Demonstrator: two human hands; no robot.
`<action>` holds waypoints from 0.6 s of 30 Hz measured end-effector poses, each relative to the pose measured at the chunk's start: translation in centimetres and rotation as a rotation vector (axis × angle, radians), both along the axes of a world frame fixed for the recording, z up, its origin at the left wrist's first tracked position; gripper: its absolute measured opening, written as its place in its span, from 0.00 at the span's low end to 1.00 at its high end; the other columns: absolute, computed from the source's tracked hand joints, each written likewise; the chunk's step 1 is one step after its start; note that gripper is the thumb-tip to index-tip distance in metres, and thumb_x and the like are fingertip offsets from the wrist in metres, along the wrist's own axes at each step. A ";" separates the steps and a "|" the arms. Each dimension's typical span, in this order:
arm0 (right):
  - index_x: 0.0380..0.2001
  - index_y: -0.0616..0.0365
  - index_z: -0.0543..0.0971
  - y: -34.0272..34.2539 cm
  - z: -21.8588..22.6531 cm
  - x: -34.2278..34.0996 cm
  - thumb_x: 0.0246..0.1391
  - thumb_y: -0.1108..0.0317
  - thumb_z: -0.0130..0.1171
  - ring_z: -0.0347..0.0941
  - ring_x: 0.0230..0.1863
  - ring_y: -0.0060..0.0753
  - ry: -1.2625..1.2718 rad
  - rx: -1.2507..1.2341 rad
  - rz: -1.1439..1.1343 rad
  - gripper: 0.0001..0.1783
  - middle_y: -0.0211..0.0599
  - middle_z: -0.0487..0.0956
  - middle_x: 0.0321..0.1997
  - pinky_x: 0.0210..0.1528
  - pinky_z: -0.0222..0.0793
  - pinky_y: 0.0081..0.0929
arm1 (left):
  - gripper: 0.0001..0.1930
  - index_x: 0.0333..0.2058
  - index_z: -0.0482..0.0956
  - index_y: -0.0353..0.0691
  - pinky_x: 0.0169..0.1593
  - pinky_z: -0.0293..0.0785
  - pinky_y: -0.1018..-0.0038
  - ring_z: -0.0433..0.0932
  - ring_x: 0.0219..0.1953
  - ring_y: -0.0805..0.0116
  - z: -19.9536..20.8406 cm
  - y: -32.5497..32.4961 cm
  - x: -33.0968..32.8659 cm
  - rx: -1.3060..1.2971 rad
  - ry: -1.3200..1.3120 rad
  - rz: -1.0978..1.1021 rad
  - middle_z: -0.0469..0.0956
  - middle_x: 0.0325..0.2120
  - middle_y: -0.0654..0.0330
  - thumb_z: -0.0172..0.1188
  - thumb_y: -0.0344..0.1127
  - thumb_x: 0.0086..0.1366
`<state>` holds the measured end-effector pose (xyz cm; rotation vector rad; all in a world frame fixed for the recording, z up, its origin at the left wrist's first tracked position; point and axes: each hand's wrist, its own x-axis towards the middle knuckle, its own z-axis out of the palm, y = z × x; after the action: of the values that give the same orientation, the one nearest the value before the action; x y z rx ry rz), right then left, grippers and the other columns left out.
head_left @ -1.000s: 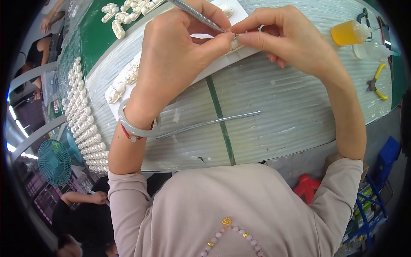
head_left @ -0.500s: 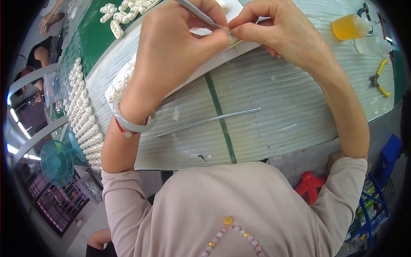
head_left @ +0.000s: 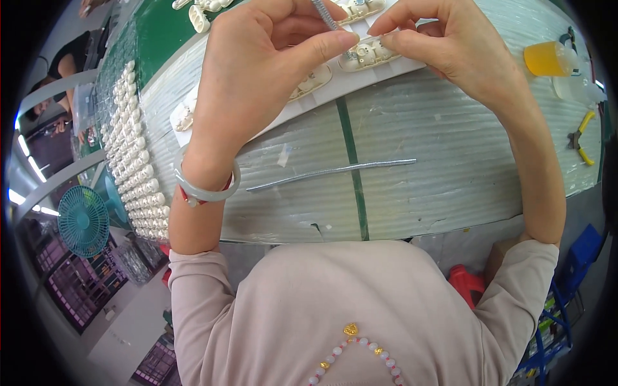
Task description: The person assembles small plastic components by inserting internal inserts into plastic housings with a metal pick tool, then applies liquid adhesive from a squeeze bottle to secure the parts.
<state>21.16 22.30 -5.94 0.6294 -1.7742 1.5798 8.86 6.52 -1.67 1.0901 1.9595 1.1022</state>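
Note:
My left hand (head_left: pixel 257 71) is closed around a thin silver coiled strip (head_left: pixel 325 14), which points down toward the white board. My right hand (head_left: pixel 457 55) is closed, thumb near forefinger, at the upper edge of a small white moulded piece (head_left: pixel 368 55) with rounded figures on it. Whatever its fingertips hold is too small to make out. That piece lies on a long white board (head_left: pixel 347 85) beneath both hands. More such pieces sit along the board: one (head_left: pixel 360 9) just behind, another (head_left: pixel 314 80) partly covered by my left hand.
A second silver coiled strip (head_left: pixel 331 175) lies on the film-covered table (head_left: pixel 444 154). White pieces stand in rows (head_left: pixel 132 161) along the left edge. At right are a cup of yellow liquid (head_left: pixel 542 59) and yellow-handled pliers (head_left: pixel 581 138). A teal fan (head_left: pixel 84 222) stands beyond the table's left side.
My hands have drawn apart, exposing the white piece between them. My left hand's coiled strip now stands steeper. The whole view has shifted slightly, moving the table things to the right.

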 end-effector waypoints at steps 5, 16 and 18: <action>0.31 0.67 0.80 -0.4 2.3 0.8 0.47 0.72 0.60 0.70 0.24 0.19 -1.130 0.002 -0.322 0.09 0.34 0.78 0.23 0.28 0.65 0.15 | 0.10 0.36 0.77 0.32 0.41 0.73 0.83 0.78 0.34 0.76 -0.2 0.2 -0.5 0.172 -0.045 0.063 0.80 0.29 0.58 0.63 0.27 0.55; 0.26 0.65 0.80 -0.6 2.5 0.7 0.47 0.68 0.63 0.67 0.23 0.15 -1.169 -0.067 -0.320 0.09 0.29 0.76 0.21 0.25 0.62 0.13 | 0.08 0.34 0.77 0.32 0.40 0.73 0.82 0.77 0.33 0.76 -1.3 0.3 0.1 0.131 0.025 -0.039 0.80 0.30 0.60 0.63 0.24 0.54; 0.26 0.64 0.80 -0.5 2.5 0.7 0.47 0.68 0.63 0.67 0.22 0.15 -1.160 -0.060 -0.323 0.09 0.29 0.76 0.21 0.25 0.62 0.13 | 0.07 0.34 0.77 0.31 0.40 0.74 0.81 0.78 0.34 0.75 -1.3 0.4 -0.2 0.170 0.039 -0.130 0.80 0.31 0.59 0.62 0.23 0.55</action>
<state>21.83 21.75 -3.48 -0.7663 -2.3899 1.8759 8.65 6.95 -2.99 1.3187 1.8224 1.2005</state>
